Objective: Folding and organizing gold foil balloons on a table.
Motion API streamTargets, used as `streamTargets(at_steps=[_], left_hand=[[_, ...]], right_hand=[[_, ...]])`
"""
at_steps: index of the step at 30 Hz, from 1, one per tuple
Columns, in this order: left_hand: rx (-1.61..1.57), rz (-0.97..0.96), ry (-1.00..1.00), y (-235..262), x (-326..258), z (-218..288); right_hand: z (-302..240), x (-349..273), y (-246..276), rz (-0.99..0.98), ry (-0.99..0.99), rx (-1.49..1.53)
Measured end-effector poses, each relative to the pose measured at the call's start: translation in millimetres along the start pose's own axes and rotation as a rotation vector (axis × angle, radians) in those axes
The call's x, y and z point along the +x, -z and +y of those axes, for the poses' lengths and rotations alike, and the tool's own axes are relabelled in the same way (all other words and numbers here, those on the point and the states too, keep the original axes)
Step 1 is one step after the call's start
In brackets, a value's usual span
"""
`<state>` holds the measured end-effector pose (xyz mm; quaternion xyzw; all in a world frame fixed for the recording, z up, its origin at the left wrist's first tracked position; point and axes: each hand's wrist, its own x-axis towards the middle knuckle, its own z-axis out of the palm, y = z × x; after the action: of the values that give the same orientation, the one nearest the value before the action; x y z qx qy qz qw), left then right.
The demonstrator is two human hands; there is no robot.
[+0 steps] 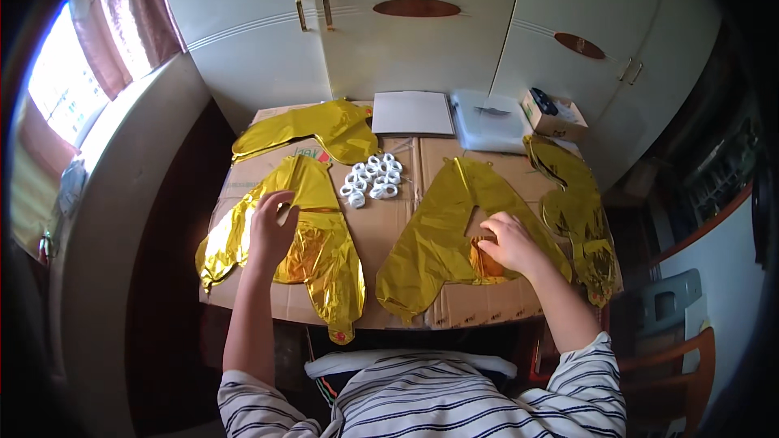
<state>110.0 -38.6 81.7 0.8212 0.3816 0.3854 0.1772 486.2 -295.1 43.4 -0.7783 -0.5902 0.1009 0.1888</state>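
Observation:
Two flat gold foil balloons shaped like a letter A lie side by side before me. My left hand (273, 229) is over the middle of the left foil balloon (329, 231), fingers curved and thumb apart, with nothing seen in it. Over the crossbar of the right foil balloon (434, 235) is my right hand (511, 244), its fingers loosely spread and its thumb apart. Whether either hand touches the foil, I cannot tell. The left balloon looks creased and shiny, and its lower right leg hangs past the table's near edge.
Cardboard (389, 239) covers the table. Several white tape-like rings (372, 177) sit between the balloons. Other gold foil balloons lie at the far left (304, 128) and right edge (572, 203). Behind are a white flat box (412, 113), a clear plastic case (487, 131) and a small carton (560, 123).

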Motion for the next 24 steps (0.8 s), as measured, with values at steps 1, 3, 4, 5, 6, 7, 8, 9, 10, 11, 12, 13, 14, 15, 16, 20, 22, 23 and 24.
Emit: streamTargets(at_steps=[1, 3, 4, 5, 6, 7, 8, 9, 10, 11, 12, 13, 14, 15, 16, 20, 22, 23, 24], left_hand=[[-0.021, -0.040, 0.010, -4, 11, 3], [0.062, -0.103, -0.085, -18, 32, -2], [0.060, -0.167, -0.041, -24, 42, 1], [0.071, -0.188, -0.056, -27, 51, 3], [0.078, -0.216, -0.076, -36, 60, 5], [0.075, -0.250, -0.098, -50, 67, 9], [0.044, -0.279, -0.080, -58, 74, 1], [0.057, -0.237, -0.208, -67, 77, 0], [0.098, -0.194, -0.305, -75, 79, -6], [0.059, -0.281, -0.240, -76, 81, 22], [-0.008, -0.352, -0.153, -76, 80, 46], [0.012, -0.312, -0.319, -81, 79, 48], [-0.031, -0.335, -0.320, -89, 75, 56], [-0.073, -0.359, -0.312, -90, 71, 75], [-0.101, -0.381, -0.383, -95, 68, 89], [-0.178, -0.599, -0.484, -117, 54, 156], [-0.218, -0.669, -0.545, -138, 47, 169], [-0.235, -0.694, -0.583, -148, 43, 176], [-0.251, -0.721, -0.623, -159, 39, 185]], right_hand=[[-2, 1, 0, -0.018, 0.006, -0.008], [-4, 6, 2, 0.033, 0.017, 0.027], [-5, 8, 6, 0.050, 0.004, 0.048], [-7, 9, 11, 0.070, -0.011, 0.070], [-8, 9, 14, 0.128, 0.023, 0.088], [-10, 7, 18, 0.185, 0.049, 0.099], [-14, 5, 22, 0.244, 0.072, 0.108], [-18, 1, 25, 0.290, 0.129, 0.118], [-24, -4, 28, 0.277, 0.134, 0.146], [-22, -14, 33, 0.271, 0.119, 0.166], [-19, -24, 37, 0.270, 0.061, 0.186], [-15, -35, 41, 0.265, 0.020, 0.214], [-7, -46, 52, 0.278, -0.039, 0.241], [9, -59, 64, 0.289, -0.096, 0.192], [28, -74, 71, 0.344, -0.214, 0.225], [131, -141, 102, 0.496, -0.620, 0.308], [158, -159, 115, 0.497, -0.695, 0.298], [165, -166, 119, 0.481, -0.710, 0.276], [171, -173, 124, 0.465, -0.728, 0.255]])
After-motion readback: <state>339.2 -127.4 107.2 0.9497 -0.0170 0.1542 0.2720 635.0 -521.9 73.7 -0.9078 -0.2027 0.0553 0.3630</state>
